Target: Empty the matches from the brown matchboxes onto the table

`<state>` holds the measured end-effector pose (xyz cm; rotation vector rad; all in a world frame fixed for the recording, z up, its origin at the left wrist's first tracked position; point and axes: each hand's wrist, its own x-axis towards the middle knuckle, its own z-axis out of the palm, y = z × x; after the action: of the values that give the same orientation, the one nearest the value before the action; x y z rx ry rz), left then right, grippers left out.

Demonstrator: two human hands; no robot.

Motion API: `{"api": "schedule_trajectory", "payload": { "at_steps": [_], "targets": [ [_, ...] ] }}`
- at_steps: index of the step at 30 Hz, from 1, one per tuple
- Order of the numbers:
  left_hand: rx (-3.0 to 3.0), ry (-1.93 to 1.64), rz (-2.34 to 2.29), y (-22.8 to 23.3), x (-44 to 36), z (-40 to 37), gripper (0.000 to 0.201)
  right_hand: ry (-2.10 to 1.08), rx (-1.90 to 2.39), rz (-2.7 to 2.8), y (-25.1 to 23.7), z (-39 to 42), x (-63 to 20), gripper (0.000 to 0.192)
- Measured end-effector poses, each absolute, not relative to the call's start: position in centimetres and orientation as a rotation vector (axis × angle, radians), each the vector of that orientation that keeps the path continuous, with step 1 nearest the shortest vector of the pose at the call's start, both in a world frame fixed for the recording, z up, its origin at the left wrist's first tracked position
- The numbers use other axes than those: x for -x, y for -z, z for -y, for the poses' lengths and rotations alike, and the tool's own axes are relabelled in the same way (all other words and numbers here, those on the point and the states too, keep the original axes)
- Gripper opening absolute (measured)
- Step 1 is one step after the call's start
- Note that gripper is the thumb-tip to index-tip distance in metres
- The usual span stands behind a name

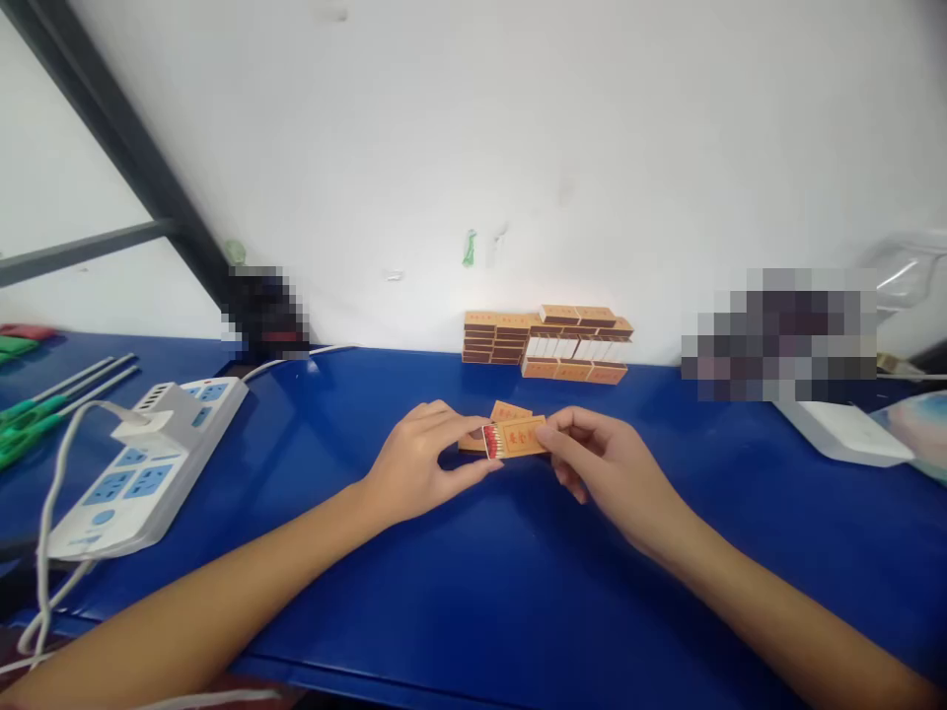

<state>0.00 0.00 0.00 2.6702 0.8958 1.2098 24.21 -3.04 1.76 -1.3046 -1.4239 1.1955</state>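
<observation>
Centrally, above a blue worktop (pixel 473 602), a person's left hand (pixel 421 459) and right hand (pixel 611 468) pinch a matchbox (pixel 524 437), one grip at each end; red match heads (pixel 492 443) show at its left end. Light pressure and a level hold should stop matches spilling. A white power strip (pixel 188 463) lies well apart, left. Just behind the hands, loose boxes (pixel 512 410) might get in the way. Farther back, a matchbox stack (pixel 492 337) stands by the wall (pixel 370 148).

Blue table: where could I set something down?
Free: the blue table between the left forearm and right forearm, and the stretch from the right forearm to the white device.
Crowded: left, with the power strip and green-handled tools; middle, where left hand and right hand handle a matchbox; back, with stacked matchboxes.
</observation>
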Motion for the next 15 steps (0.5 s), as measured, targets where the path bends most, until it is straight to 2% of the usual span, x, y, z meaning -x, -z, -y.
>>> {"api": "schedule_trajectory", "payload": {
  "at_steps": [6,10,13,15],
  "targets": [
    [-2.565,-1.236,-0.917,-0.4,0.3,-0.4,0.033,-1.152,1.299,1.322,-2.1,2.4,-25.8,0.041],
    [-2.474,-1.234,-0.977,-0.5,1.1,-1.2,0.031,-0.960,1.348,1.146,-1.8,-0.1,-29.3,0.038],
    [-2.465,-1.219,-1.021,-0.4,1.6,-1.7,0.030,-0.807,1.561,1.190,-1.4,-2.3,-33.3,0.042],
    [-2.470,-1.220,-1.047,-0.3,1.8,-1.9,0.030,-0.825,1.782,1.480,-1.3,-3.4,-36.0,0.048]
  ]
}}
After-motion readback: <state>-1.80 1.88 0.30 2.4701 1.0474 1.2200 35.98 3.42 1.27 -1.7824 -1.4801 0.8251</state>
